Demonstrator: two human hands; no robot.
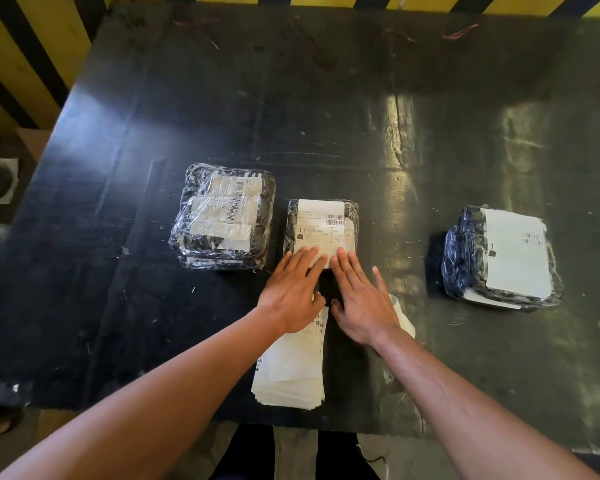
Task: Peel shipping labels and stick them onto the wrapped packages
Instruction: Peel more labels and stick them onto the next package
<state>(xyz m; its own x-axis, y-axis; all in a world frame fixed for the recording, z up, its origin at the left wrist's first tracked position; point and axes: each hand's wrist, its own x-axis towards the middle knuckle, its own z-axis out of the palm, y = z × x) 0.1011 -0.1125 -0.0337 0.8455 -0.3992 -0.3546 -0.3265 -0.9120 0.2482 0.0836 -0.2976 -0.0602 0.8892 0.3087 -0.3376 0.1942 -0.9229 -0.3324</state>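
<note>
Label (321,233) on the middle package (291,216): my left hand (293,292) and right hand (361,299) press its near edge, fingers (340,261) straight, slightly spread.

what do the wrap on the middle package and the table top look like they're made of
The wrap on the middle package looks like thin clear plastic film: glossy, crinkled, dark contents showing through. The table top looks like a dark, hard painted or laminated sheet, possibly metal or board: it has a dull sheen with light reflections and many pale scratches. Which exactly cannot be told.

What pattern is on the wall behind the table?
Yellow and black diagonal stripes on the wall, seen in the head view.
</note>
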